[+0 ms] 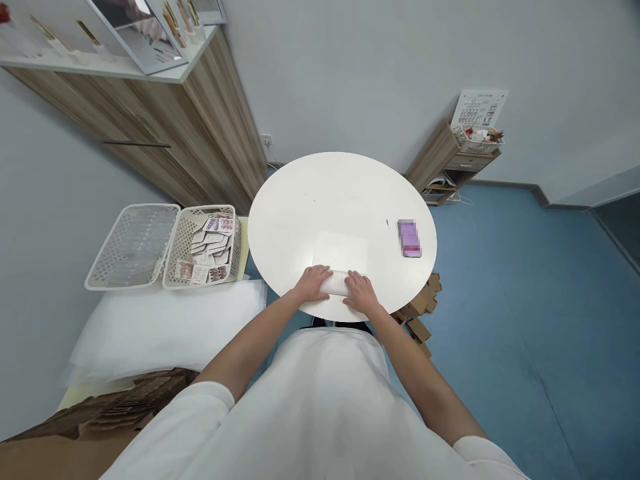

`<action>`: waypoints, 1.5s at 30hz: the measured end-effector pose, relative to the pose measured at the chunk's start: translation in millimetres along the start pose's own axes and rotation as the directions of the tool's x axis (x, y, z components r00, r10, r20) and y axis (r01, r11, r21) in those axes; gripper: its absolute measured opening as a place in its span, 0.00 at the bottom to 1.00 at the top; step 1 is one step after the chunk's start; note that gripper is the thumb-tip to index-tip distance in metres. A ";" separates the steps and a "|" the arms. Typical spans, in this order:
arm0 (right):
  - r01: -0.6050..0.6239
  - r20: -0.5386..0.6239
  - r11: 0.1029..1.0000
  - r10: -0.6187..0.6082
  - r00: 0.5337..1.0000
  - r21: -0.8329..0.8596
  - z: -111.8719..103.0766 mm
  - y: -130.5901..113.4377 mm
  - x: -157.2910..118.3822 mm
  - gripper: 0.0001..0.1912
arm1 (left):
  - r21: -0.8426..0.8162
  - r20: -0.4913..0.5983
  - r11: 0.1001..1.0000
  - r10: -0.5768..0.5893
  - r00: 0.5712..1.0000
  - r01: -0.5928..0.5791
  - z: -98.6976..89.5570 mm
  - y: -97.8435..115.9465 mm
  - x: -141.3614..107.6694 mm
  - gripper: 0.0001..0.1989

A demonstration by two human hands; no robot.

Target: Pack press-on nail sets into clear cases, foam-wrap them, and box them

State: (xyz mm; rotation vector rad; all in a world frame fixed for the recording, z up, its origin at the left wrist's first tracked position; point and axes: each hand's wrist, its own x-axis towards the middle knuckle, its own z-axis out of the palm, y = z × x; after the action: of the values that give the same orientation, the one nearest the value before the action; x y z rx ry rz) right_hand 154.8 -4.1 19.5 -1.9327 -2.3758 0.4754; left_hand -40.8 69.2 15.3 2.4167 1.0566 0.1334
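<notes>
A white roll of thin foam-like wrap (336, 283) lies near the front edge of the round white table (285, 220). My left hand (313, 283) grips its left end, with the thumb low and the fingers over the top. At the right end, my right hand (360, 291) holds it the same way. Beyond the roll, a flat part of the white sheet (341, 250) spreads over the tabletop. Whatever may be inside the roll is hidden.
A purple, blurred-out phone-like object (409, 238) lies on the table's right side. At left are a basket of small packets (173, 267), a basket of transparent plastic pieces (135, 210) and stacked white sheets (170, 327). Cardboard boxes (419, 329) sit below the table's right edge.
</notes>
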 end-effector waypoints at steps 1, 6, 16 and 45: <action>-0.003 0.030 1.000 0.003 1.000 -0.001 -1.2 0.2 3.3 0.23 | 0.023 0.040 0.999 0.023 0.999 -0.024 0.0 3.2 2.3 0.31; -0.031 0.120 0.999 0.028 0.992 0.017 -9.1 -1.7 -2.4 0.18 | 0.018 0.104 0.999 0.038 0.994 -0.040 -0.3 10.5 -2.1 0.23; 0.061 0.211 0.996 -0.046 0.976 -0.068 -11.3 -25.0 -38.1 0.21 | -0.142 0.168 0.989 0.068 0.983 -0.045 2.8 22.2 -24.3 0.14; -0.479 -0.005 0.662 0.589 0.808 0.576 3.7 30.7 20.0 0.27 | -0.251 -0.108 0.787 -0.601 0.792 0.563 5.1 -6.7 -23.4 0.20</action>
State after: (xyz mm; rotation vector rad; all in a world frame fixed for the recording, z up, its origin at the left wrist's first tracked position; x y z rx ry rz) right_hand 178.7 19.8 4.8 -2.2041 -1.2825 0.8418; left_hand -60.1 54.4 10.1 1.8125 1.7385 0.2398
